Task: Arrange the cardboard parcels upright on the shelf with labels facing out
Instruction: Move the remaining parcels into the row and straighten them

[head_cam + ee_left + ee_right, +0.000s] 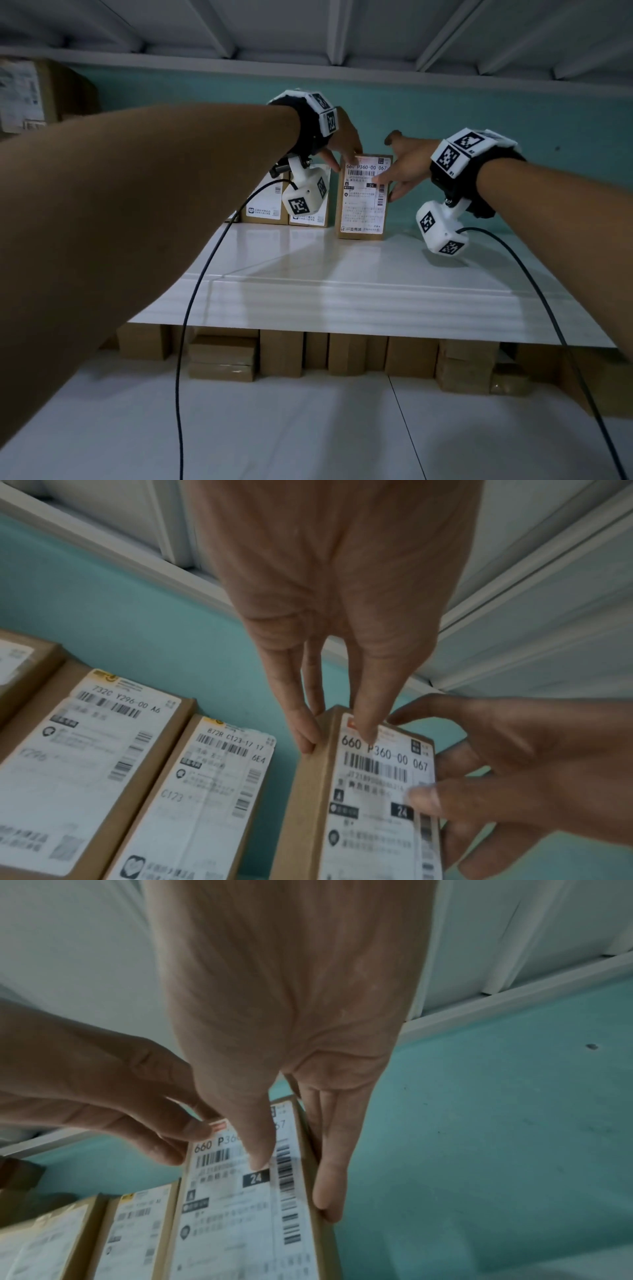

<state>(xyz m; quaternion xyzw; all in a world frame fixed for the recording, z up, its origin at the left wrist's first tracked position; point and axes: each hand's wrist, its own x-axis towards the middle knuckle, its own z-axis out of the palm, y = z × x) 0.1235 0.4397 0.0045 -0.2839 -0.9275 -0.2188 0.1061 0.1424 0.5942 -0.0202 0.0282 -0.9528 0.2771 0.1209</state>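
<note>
there, two hands (346,144) on one upright parcel (363,198) beside two parcels (287,209)

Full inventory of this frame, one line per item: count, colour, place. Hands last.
660 parcel: one, brown with white label, upright on the shelf, label facing out, held at both sides.
Labelled parcels: at least two, brown, upright left of it, labels out.
Shelf: one, white, glossy.
Lower parcels: a row, brown, under the shelf.
Far-left box: one, brown, labelled.
Back wall: teal.
Cables: two, black, from the wrist cameras.
Left hand: fingers on the parcel's top left edge.
Right hand: fingers along its right side, thumb on the label.
</note>
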